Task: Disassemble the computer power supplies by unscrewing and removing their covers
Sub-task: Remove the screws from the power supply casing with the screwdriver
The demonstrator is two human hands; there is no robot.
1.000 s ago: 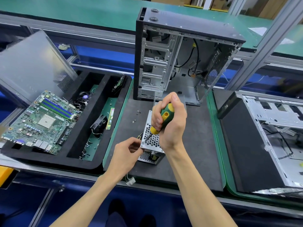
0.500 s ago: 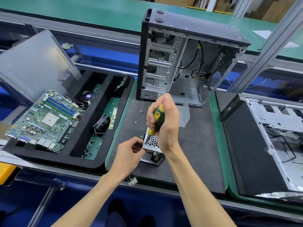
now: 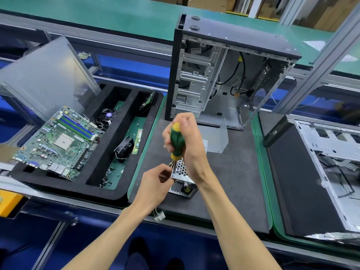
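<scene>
Head view is showing the right hand (image 3: 190, 141) gripping a green-and-yellow screwdriver (image 3: 176, 142), tip down on the power supply (image 3: 182, 179), which is sitting on the dark surface (image 3: 233, 182) before an open computer case (image 3: 224, 75). The left hand (image 3: 155, 184) is pinching the supply's near corner.

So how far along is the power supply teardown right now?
Done: the power supply is out of the open computer case and sits on the dark mat. In hand: the right hand drives the screwdriver into its top corner while the left hand steadies it. Left: the cover is not yet off.
</scene>
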